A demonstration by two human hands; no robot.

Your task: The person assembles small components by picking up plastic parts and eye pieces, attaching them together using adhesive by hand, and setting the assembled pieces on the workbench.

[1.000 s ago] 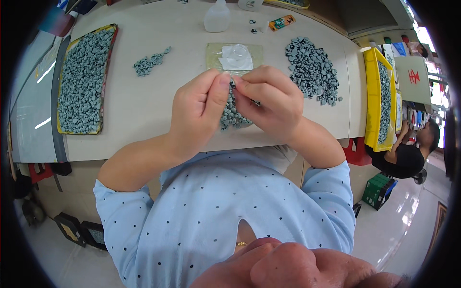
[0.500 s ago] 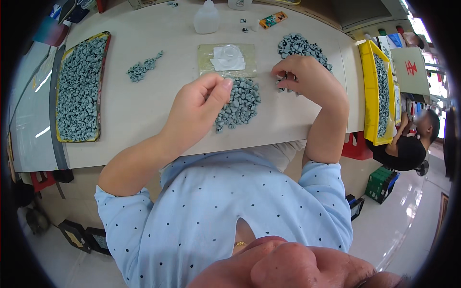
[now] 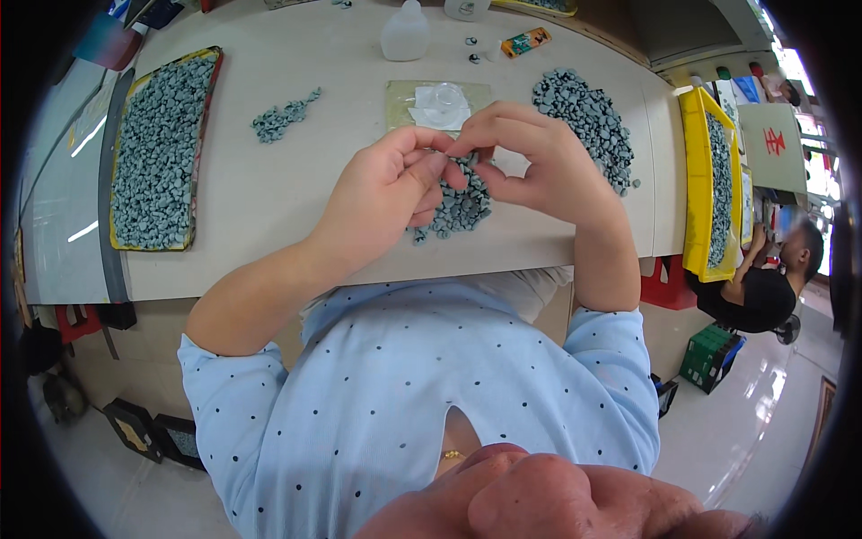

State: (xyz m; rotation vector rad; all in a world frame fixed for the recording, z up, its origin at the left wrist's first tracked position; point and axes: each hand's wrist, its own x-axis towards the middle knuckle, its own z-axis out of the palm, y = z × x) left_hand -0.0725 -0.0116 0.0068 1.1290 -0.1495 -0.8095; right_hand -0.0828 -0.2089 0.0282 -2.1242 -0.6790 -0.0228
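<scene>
The hands (image 3: 382,187) (image 3: 546,171) curl close together above a pile of grey stones (image 3: 460,214); whether they pinch anything I cannot tell

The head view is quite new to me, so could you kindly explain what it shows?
No machine here: these are a person's own bare hands. A wide fisheye camera worn on the head looks down, so straight edges bend. Picture left is the person's left.

On the pale table, a pile of grey-green, stone-like pieces lies below the hands, with a larger heap to the right and a small cluster to the left. A full tray stands far left, a yellow bin far right.

The left hand and right hand meet at the fingertips; anything pinched there is too small to make out.
</scene>
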